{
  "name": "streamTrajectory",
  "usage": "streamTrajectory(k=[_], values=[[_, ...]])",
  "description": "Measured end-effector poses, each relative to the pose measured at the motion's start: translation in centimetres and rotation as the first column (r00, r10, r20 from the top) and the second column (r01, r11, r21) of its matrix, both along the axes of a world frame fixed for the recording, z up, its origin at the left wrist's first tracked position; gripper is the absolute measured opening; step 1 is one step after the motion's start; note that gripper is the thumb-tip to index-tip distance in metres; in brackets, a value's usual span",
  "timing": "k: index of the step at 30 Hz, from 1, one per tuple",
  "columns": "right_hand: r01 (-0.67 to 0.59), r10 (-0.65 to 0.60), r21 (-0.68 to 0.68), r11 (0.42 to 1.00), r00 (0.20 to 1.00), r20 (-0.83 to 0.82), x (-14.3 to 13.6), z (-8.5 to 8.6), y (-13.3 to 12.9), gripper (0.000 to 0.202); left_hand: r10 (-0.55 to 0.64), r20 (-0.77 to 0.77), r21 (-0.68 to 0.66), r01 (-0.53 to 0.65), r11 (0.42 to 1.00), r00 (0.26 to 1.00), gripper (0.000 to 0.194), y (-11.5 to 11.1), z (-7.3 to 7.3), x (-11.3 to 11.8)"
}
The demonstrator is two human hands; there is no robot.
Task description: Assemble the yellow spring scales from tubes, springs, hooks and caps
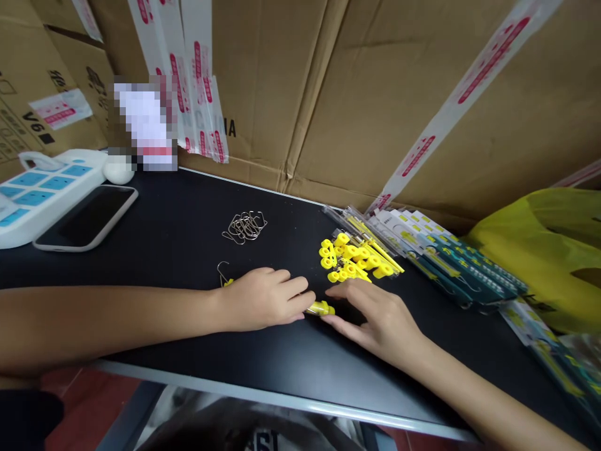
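Note:
My left hand [270, 297] is closed around a clear tube with a yellow end [322, 308] that sticks out toward the right. A metal hook [223, 273] with a bit of yellow shows at the left of this hand, by the wrist. My right hand [375, 313] has its thumb and fingers apart, with the thumb tip at the yellow end. Beyond it lies a pile of yellow plastic parts [350, 254] with small springs among them. A tangle of metal hooks [245, 227] rests on the black table [188, 219].
At the left are a white power strip [61, 181] and a phone [87, 216]. Clear tubes with yellow rods [375, 241] and green-and-white packages [441, 263] lie at the right, beside a yellow bag [530, 244]. Cardboard [263, 81] stands behind the table.

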State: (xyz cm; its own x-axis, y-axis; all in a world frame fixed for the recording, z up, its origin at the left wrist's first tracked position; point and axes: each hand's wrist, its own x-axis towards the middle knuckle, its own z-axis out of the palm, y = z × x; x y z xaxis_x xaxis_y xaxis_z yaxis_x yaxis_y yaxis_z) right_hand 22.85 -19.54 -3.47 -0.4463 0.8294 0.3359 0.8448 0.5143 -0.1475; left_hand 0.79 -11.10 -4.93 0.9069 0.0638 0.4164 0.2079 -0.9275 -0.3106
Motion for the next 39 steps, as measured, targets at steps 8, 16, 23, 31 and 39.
streamTrajectory(k=[8,16,23,31,39], values=[[-0.001,0.028,-0.131,0.991,0.979,0.202,0.2,0.4,0.2,0.027,-0.038,0.026,0.059,0.036,0.998,0.999,0.026,0.1,-0.3,-0.3],[-0.051,0.065,-0.186,0.981,0.996,0.068,0.3,0.0,0.8,0.028,-0.009,-0.007,0.03,0.009,0.999,1.0,0.029,0.1,-0.2,-0.1],[-0.087,0.082,-0.209,0.974,0.996,-0.032,0.0,-0.2,0.4,0.027,-0.036,0.001,0.058,0.036,0.998,0.999,0.03,0.1,0.1,-0.3],[-0.102,0.091,-0.223,0.969,0.994,-0.059,0.1,-0.2,0.3,0.029,-0.066,0.01,0.098,0.065,0.993,0.998,0.028,-0.1,0.0,-0.2],[-0.125,0.116,-0.182,0.975,0.992,-0.058,0.2,-0.5,0.5,0.026,-0.087,0.023,0.102,0.084,0.991,0.996,0.028,-0.2,0.0,-0.2]])
